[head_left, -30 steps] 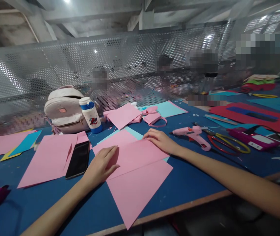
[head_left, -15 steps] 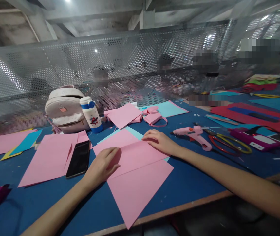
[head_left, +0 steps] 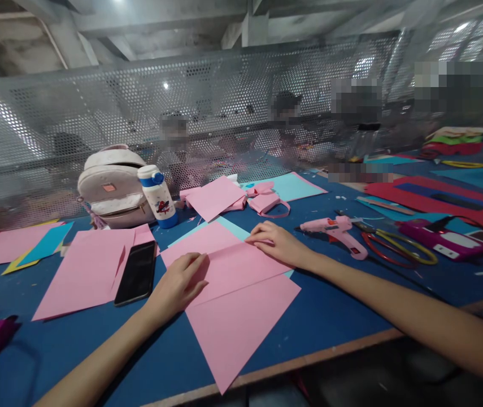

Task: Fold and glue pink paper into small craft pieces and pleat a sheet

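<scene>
A folded sheet of pink paper (head_left: 228,271) lies in front of me, over another pink sheet (head_left: 236,333) whose corner points toward the table edge. Pale blue paper (head_left: 233,227) peeks out from beneath. Resting on the left side of the folded sheet, my left hand (head_left: 179,280) has its fingers stretched out and the thumb apart. My right hand (head_left: 275,244) is at the sheet's upper right, its fingertips drawn together on the paper near a crease. Part of the paper under both hands is hidden.
Left of my hands are a black phone (head_left: 136,273) and pink sheets (head_left: 84,271). Behind stand a backpack (head_left: 112,186) and a bottle (head_left: 159,198). On the right lie a pink glue gun (head_left: 336,232), scissors (head_left: 402,249) and a purple device (head_left: 444,240). A perforated metal screen (head_left: 224,113) borders the table.
The right fingers have shifted very slightly on the paper. The left hand and the sheets stay almost where they were.
</scene>
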`<action>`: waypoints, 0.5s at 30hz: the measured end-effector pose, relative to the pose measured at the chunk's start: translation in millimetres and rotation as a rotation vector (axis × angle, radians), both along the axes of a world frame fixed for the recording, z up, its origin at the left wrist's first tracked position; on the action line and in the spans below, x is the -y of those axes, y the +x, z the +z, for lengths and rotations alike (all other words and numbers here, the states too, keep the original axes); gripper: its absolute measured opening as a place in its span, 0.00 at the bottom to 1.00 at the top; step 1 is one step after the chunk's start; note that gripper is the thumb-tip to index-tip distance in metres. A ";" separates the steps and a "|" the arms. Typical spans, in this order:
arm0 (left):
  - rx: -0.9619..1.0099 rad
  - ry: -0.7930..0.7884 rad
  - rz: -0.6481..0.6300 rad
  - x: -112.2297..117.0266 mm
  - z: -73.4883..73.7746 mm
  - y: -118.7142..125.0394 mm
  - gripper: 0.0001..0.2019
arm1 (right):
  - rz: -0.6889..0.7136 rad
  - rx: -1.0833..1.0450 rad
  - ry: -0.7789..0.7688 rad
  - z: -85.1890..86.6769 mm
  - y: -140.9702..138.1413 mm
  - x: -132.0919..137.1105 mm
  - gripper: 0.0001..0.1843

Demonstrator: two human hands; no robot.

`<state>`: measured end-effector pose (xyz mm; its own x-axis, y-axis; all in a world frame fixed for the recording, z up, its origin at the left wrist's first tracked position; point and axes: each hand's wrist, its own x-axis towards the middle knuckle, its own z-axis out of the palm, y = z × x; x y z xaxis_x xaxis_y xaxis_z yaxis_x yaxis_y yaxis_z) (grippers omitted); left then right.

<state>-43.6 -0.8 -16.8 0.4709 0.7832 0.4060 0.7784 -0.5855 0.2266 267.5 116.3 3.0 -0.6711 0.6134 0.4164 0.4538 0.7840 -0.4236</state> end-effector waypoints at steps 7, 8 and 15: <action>0.014 0.013 -0.013 0.6 1.6 1.3 0.21 | 0.008 0.005 -0.001 0.8 -1.0 0.6 0.14; 0.015 0.016 -0.016 0.7 1.7 1.3 0.21 | 0.008 0.005 0.000 1.3 -1.2 1.2 0.14; 0.001 0.046 -0.020 1.4 3.9 3.0 0.20 | 0.017 0.022 0.012 2.2 -1.3 2.9 0.14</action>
